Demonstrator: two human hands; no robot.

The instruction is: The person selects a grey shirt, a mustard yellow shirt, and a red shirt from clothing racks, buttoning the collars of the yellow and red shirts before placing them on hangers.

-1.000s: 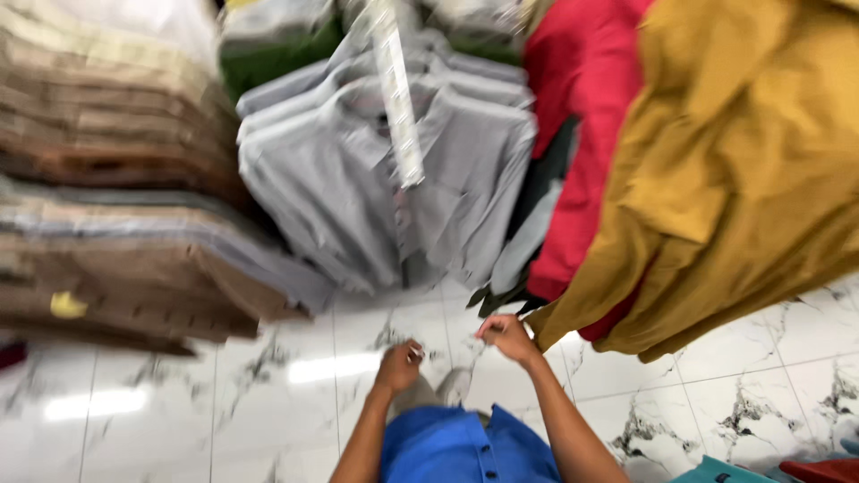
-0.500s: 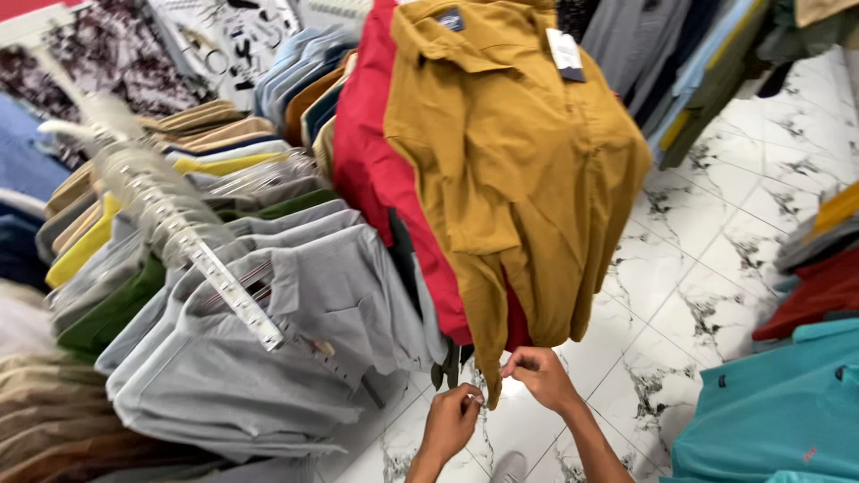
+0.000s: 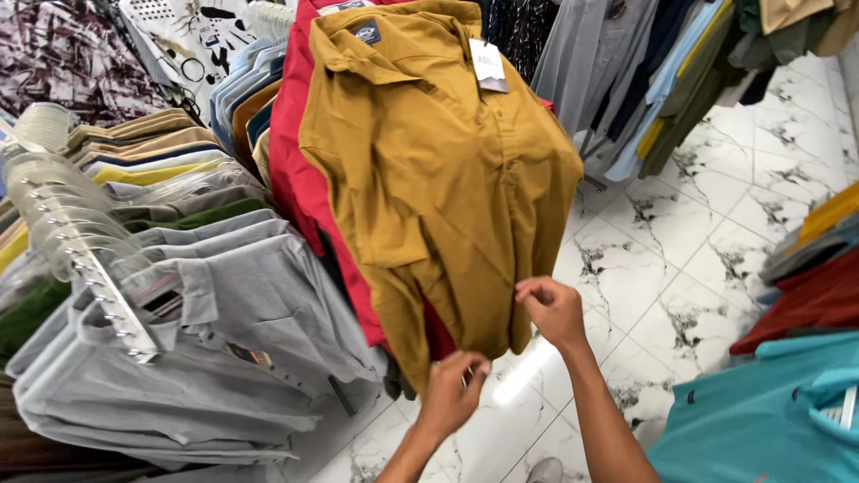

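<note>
White marble-patterned floor tiles (image 3: 680, 268) run under crowded racks of hanging shirts, with grey shirts (image 3: 206, 358) at near left and a teal shirt (image 3: 761, 420) at near right. Since a second ago the view has swung up from the floor, so the mustard shirt (image 3: 438, 179), in front of a red one (image 3: 300, 170), now shows from collar to hem. Both hands have stayed at that hem: the left hand (image 3: 452, 394) pinches its lower edge, and the right hand (image 3: 553, 309) grips the hem's right corner.

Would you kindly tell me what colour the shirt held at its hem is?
Mustard yellow shirt, plain; head view shows it best.
</note>
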